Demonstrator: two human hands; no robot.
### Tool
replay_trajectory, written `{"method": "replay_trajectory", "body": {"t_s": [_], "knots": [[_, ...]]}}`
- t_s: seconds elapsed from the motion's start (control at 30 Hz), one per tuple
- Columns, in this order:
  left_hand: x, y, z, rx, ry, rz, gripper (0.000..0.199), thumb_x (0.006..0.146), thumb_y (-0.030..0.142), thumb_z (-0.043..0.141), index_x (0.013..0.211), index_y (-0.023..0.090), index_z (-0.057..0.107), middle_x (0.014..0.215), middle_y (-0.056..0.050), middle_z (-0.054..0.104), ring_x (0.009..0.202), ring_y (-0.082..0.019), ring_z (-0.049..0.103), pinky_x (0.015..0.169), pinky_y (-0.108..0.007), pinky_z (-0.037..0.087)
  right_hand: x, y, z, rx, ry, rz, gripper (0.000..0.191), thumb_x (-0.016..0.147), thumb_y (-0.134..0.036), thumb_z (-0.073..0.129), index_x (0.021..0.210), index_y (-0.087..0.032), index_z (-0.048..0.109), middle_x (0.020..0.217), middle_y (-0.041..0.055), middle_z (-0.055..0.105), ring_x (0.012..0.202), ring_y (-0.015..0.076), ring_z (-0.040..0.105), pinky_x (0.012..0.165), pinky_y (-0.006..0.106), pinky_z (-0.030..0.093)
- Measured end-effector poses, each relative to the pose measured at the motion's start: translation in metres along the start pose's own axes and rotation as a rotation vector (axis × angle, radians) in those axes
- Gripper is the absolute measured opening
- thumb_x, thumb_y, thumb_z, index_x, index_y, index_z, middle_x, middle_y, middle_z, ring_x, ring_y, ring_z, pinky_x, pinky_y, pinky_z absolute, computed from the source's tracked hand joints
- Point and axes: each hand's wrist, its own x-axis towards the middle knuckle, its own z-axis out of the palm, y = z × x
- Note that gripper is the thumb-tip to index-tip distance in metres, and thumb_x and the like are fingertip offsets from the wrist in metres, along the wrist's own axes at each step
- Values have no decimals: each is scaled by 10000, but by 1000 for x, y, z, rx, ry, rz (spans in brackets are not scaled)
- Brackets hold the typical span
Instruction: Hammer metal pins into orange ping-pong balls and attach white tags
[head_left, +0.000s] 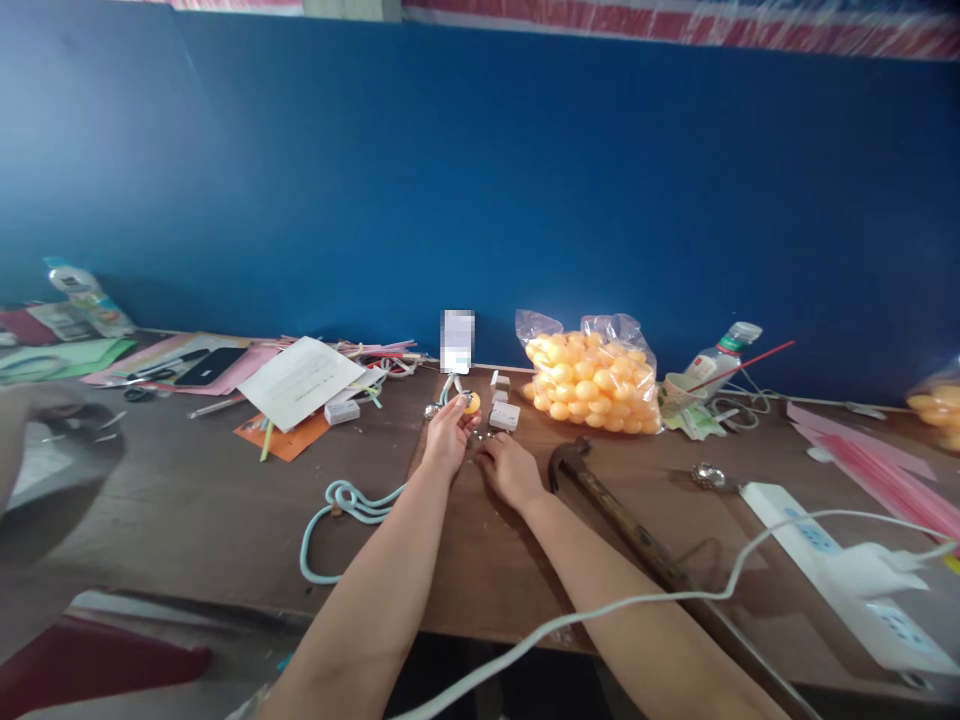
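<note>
My left hand (448, 442) is closed on a small orange ball (473, 403), pinched at the fingertips just above the brown table. A shiny round metal piece (431, 411) shows beside its knuckles. Close by on the right, my right hand (513, 472) is low over the table with its fingers drawn together; small shiny bits (482, 436) lie at the fingertips, too small to name. Beyond that hand are small white boxes (505, 416). A light blue cord (358, 505) lies in loops left of my left forearm.
Behind to the right stands a clear bag of orange balls (592, 385). A hammer (622, 510) lies beside my right forearm, with a white cable (622, 603) crossing over. A power strip (847, 580) sits at right, papers (300, 385) at left. Another person's hand (45, 405) is far left.
</note>
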Motion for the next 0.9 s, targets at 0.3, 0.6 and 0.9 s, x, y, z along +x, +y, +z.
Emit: {"method": "replay_trajectory", "body": {"t_s": [0.3,0.6,0.9], "knots": [[-8,2,0,39,-175,-88,333,765,254,687,1072,136,642,907,-81,688,702,-115,631,629,-218,504,-1,17,9,662,150,130,138,828,-353,550,857,-243,630,685,11,655,614,197,623,596,312,501],[-9,1,-5,85,-254,-105,472,774,247,692,1231,175,601,897,-61,678,712,-114,644,650,-221,517,-4,16,0,316,162,58,148,841,-289,546,850,-217,675,888,68,672,839,223,627,789,346,466],[-12,-1,-3,72,-270,-138,449,763,229,699,1200,166,612,933,-69,680,737,-117,647,695,-235,518,-6,2,-53,273,154,85,195,849,-339,567,993,-251,666,943,68,702,807,223,653,720,324,470]]}}
